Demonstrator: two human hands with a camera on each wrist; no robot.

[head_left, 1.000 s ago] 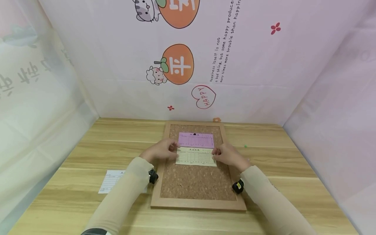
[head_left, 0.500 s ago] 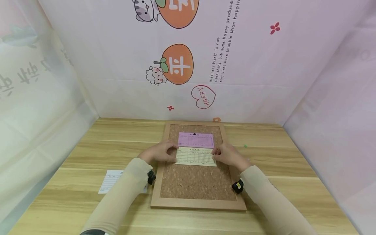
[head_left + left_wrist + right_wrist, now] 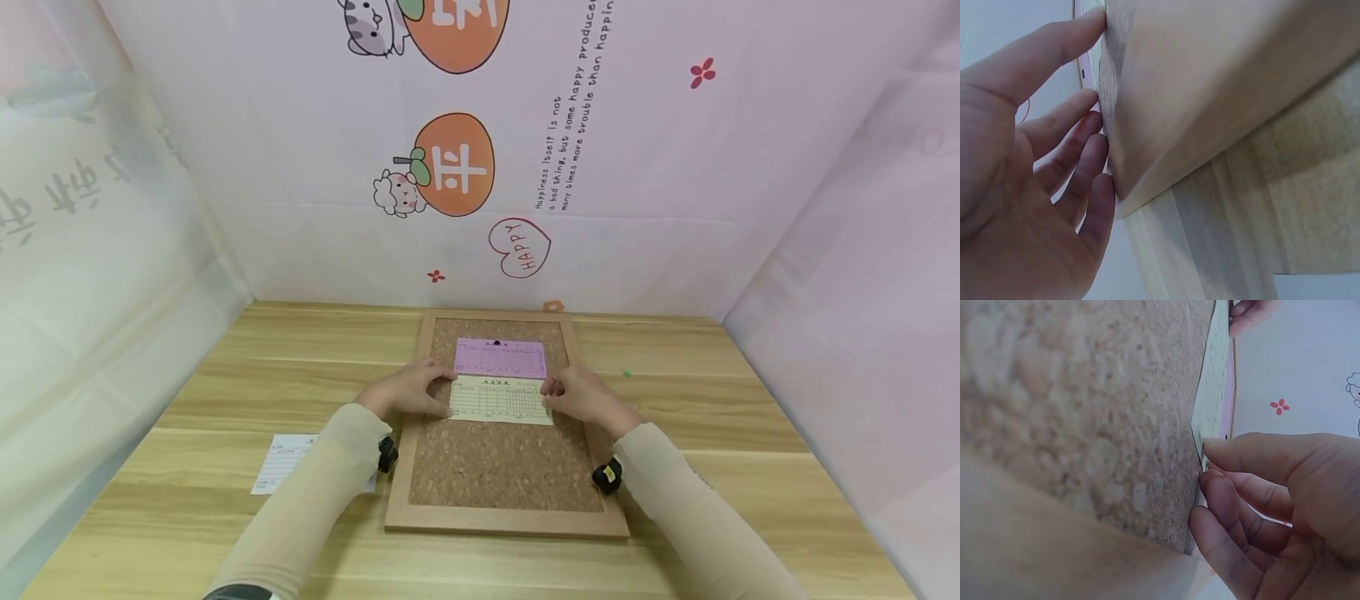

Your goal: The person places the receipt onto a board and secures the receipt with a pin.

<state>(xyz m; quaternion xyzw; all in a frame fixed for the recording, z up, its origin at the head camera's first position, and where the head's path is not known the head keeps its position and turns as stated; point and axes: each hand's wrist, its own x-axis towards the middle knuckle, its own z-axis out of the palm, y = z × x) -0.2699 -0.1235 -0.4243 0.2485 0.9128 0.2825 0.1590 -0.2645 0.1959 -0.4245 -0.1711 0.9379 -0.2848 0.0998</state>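
At the far left, a pale printed curtain (image 3: 90, 250) hangs beside the wood-grain tabletop (image 3: 202, 400). Near that side of the tabletop lies a white printed slip (image 3: 281, 465), partly covered by the person's cream left sleeve (image 3: 315, 483). At the end of the sleeve is a black wrist device (image 3: 387, 454), and beyond it the left hand (image 3: 405, 389) reaches over the frame of the corkboard (image 3: 502, 471). That hand is well opened, the thumb spread wide of the fingers; its tips touch the left side of the yellow slip (image 3: 498, 402), the thumb near the lower corner and a finger near the upper, without gripping it.

The yellow slip is over the cork, around the board's middle. Just above it is a pink slip (image 3: 498, 360), with a black pin (image 3: 497, 342) at the middle of its top edge; I can't tell whether the two papers overlap. Behind the board rises a white backdrop (image 3: 637, 167) with orange fruit drawings.

At the yellow slip's right edge, the right hand (image 3: 585, 396) is nearly closed, pinching the paper between thumb and forefinger, its other fingers curled. Farther right, a small green object (image 3: 627, 374) sits on the tabletop.
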